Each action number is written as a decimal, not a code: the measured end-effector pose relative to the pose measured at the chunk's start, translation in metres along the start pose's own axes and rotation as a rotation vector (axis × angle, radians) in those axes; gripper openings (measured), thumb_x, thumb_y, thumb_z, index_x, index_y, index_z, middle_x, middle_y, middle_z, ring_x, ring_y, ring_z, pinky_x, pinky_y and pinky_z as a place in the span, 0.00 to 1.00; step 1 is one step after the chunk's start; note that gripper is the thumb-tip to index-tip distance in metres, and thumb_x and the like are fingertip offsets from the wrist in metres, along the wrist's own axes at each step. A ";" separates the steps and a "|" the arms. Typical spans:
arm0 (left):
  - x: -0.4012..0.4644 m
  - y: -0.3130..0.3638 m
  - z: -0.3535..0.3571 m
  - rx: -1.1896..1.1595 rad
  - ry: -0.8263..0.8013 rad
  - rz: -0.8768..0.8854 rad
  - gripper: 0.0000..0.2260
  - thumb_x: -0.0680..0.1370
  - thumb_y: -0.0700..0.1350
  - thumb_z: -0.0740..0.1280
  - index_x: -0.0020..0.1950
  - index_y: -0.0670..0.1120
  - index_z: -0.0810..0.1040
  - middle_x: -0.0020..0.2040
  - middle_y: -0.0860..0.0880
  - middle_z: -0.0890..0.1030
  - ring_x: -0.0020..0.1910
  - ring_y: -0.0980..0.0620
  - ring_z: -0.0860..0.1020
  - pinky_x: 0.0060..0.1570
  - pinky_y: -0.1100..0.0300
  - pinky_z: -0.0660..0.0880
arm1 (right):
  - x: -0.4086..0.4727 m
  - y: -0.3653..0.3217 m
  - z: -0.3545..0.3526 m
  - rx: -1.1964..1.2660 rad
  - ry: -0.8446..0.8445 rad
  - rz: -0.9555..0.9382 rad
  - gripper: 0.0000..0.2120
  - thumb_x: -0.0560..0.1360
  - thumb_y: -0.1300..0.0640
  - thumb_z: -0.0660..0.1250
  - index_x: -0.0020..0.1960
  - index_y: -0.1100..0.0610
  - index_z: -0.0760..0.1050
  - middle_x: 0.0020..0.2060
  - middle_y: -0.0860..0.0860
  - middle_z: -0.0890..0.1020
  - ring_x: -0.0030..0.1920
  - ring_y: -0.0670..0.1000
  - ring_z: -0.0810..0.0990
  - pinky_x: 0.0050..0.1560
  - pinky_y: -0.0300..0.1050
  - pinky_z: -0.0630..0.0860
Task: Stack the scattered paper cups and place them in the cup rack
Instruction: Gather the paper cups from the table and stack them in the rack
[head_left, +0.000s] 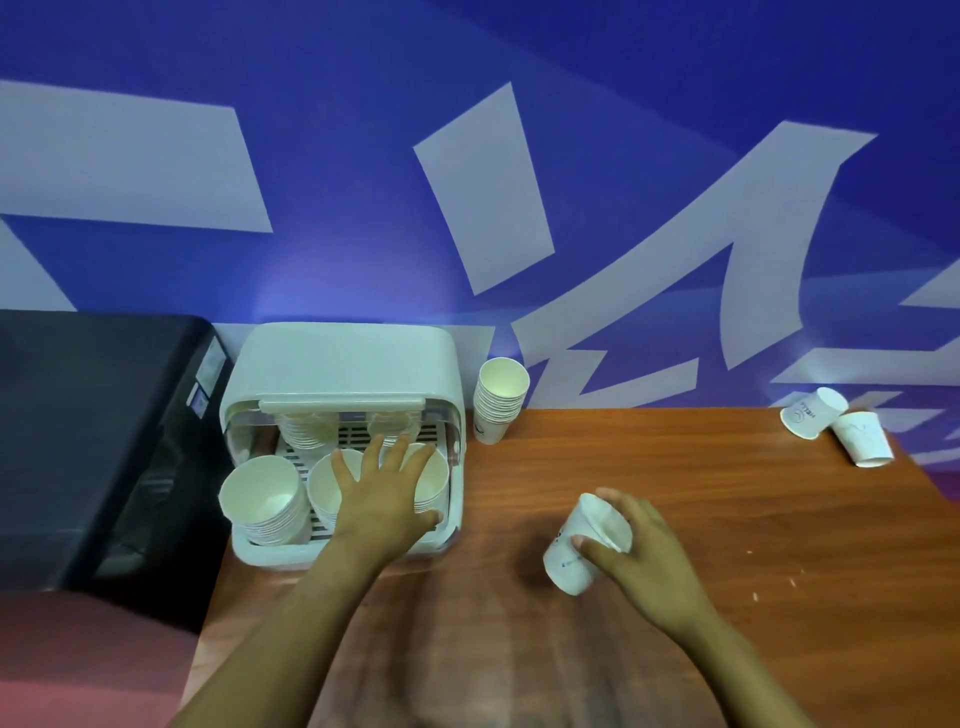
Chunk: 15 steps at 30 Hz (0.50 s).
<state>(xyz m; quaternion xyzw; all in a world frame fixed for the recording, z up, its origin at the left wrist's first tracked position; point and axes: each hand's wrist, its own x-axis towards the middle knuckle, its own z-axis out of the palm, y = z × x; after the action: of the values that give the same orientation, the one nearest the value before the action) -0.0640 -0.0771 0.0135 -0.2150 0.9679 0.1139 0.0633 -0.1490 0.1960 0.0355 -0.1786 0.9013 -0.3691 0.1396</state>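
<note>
Right hand grips a tilted paper cup right of the white cup rack. Left hand, fingers spread flat, rests on cup stacks inside the rack. Beside the rack stands another stack; far right lie two loose cups.

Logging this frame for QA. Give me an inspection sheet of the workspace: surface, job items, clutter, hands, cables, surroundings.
Surface: wooden table, a few small pale specks near its right edge.
Job's things: cup rack, white, lid raised, several cup stacks inside, including the front-left stack; another stack stands on the table right of the rack; two loose cups lie on their sides at the far right.
Clutter: nothing seen.
Hands: left hand open, fingers spread over the front stacks in the rack; right hand grips a tilted single cup.
Cables: nothing seen.
Surroundings: blue wall with white shapes; black appliance left of the rack.
</note>
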 end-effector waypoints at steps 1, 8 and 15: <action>-0.003 -0.001 -0.002 -0.028 0.012 -0.002 0.36 0.73 0.63 0.65 0.76 0.59 0.51 0.78 0.52 0.50 0.77 0.46 0.45 0.69 0.34 0.43 | 0.002 -0.008 0.001 0.004 0.000 -0.020 0.27 0.68 0.51 0.75 0.65 0.46 0.70 0.59 0.43 0.74 0.59 0.42 0.72 0.52 0.26 0.64; -0.045 -0.019 -0.016 -0.169 0.210 -0.065 0.35 0.72 0.60 0.67 0.76 0.56 0.56 0.77 0.47 0.53 0.76 0.45 0.51 0.71 0.37 0.46 | 0.020 -0.097 0.045 0.138 0.116 -0.316 0.35 0.68 0.57 0.73 0.71 0.47 0.62 0.63 0.44 0.68 0.63 0.42 0.67 0.61 0.34 0.65; -0.062 -0.037 -0.028 -0.200 0.214 -0.124 0.34 0.75 0.59 0.65 0.76 0.57 0.53 0.77 0.49 0.51 0.76 0.48 0.50 0.72 0.39 0.45 | 0.033 -0.127 0.096 0.029 0.149 -0.525 0.31 0.69 0.51 0.69 0.70 0.52 0.66 0.66 0.47 0.69 0.67 0.44 0.65 0.68 0.40 0.63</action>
<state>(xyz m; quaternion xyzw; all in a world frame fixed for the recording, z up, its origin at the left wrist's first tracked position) 0.0062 -0.0920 0.0444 -0.2906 0.9378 0.1819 -0.0547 -0.1144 0.0389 0.0562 -0.3764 0.8267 -0.4174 -0.0250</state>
